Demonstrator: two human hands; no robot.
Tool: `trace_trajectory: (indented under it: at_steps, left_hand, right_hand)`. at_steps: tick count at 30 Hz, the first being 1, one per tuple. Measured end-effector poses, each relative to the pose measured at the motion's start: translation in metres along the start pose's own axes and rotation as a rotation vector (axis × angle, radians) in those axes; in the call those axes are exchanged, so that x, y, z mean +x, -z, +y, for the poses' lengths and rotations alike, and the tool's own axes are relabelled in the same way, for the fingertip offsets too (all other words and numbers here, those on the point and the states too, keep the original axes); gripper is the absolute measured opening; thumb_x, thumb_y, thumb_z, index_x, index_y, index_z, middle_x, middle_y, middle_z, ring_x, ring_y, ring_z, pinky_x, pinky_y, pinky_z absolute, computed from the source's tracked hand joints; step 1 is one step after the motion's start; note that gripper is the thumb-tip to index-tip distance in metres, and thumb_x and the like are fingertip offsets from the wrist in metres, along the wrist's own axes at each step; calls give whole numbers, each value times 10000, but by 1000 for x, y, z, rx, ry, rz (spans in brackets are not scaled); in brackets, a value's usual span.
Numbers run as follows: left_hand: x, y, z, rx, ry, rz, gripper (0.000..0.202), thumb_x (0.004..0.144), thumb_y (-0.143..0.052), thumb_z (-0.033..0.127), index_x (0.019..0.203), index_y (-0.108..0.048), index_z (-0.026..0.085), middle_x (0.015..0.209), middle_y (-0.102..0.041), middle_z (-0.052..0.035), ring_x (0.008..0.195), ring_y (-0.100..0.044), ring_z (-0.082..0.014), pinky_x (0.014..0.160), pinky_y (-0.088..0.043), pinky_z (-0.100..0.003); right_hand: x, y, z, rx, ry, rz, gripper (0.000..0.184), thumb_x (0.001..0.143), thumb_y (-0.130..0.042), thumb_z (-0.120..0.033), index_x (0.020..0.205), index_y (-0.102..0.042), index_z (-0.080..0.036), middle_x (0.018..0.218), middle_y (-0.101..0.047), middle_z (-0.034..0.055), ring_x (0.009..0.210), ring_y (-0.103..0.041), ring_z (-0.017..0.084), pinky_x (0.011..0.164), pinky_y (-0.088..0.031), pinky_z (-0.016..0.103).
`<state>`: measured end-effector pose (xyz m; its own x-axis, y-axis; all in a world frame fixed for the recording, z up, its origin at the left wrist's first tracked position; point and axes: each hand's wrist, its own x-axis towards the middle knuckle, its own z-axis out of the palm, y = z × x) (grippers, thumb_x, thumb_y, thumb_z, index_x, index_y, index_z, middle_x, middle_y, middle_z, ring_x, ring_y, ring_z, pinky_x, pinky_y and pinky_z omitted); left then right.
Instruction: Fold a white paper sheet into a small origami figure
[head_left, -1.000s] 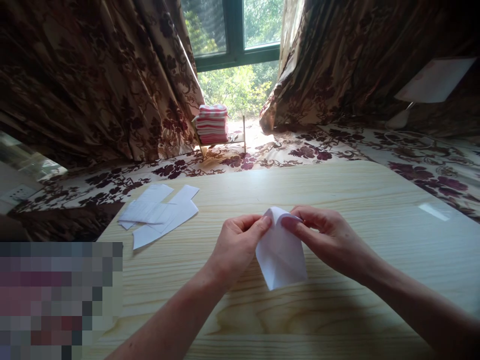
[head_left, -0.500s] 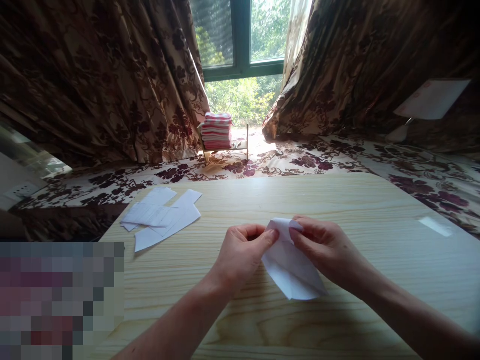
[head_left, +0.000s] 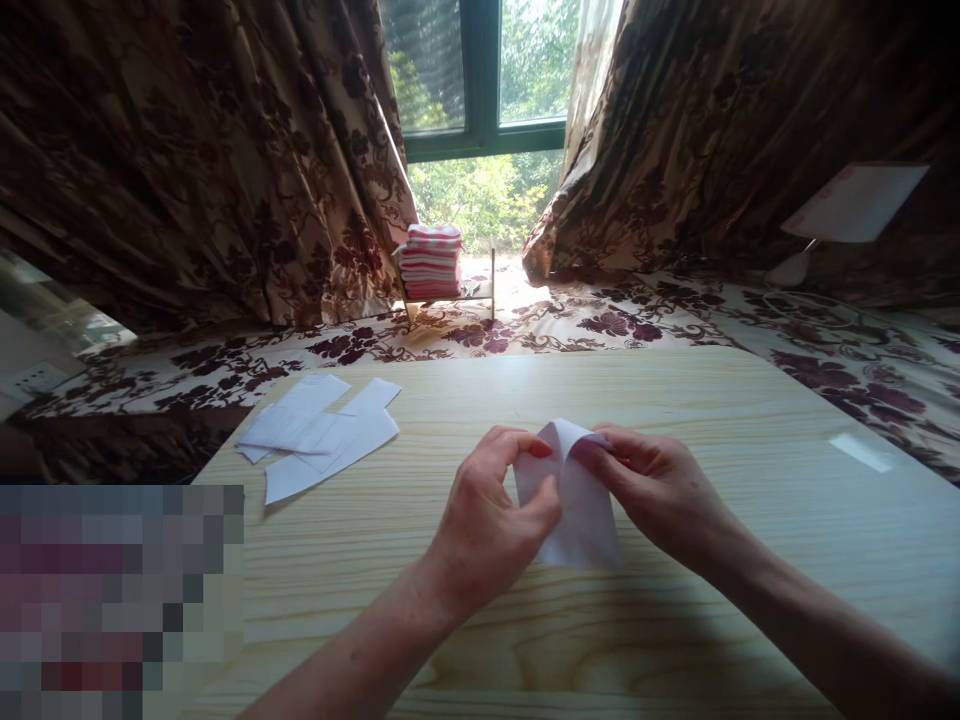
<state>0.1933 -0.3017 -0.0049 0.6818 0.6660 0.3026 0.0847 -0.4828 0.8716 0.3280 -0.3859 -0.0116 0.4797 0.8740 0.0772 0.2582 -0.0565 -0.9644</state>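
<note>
Counter (head_left: 360,560): pale and wood-grained, its far edge lying before a flower-patterned cover (head_left: 480,335).
Loose papers (head_left: 322,435): overlapping white pieces near the counter's far left corner, unchanged.
Left hand (head_left: 499,500): its pinch has just come undone; thumb and forefinger now stand apart over the left side of the white sheet (head_left: 589,520).
Right hand (head_left: 664,485): still pinching the sheet's upper right corner between thumb and fingers; it probably bears most of the hold now, leaving the left freer to shift along the paper.
White sheet: held up over the counter's middle; its lower end, angled toward the right edge half a second ago, hangs straighter, and a ridge shows at its top. Contact below, cannot tell.
Rack (head_left: 493,285): beyond the far edge, left of centre, on the cover.
Rack's load: stacked pink-and-white cloths (head_left: 431,262); anything beside them is too bright to tell.
</note>
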Motion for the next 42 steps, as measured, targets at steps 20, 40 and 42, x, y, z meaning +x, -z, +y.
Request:
trace_trajectory:
  at_steps: [20,40,42]
  left_hand:
    - [2,0,0,-174,223,73,163,784,-580,255,810,-687,134,764,-685,-47,735,-611,-180,658,-461,-245]
    - [3,-1,-4,-305,275,61,187,781,-599,293,836,-681,133,785,-678,-52,722,-583,-169,624,-452,-240]
    - [3,0,-3,-277,249,60,183,786,-591,273,852,-683,129,799,-676,-59,762,-589,-183,653,-459,-251]
  right_hand:
    - [-1,-4,-1,-152,153,52,270,826,-546,-371,642,-604,-182,705,-575,21,608,-532,135,510,-427,221]
    - [-2,1,-3,-106,147,16,252,825,-569,-376,693,-630,-170,705,-545,15,617,-503,131,540,-388,239]
    - [-2,2,-3,-111,171,15,237,840,-552,-363,742,-650,-171,741,-569,26,658,-528,142,572,-403,246]
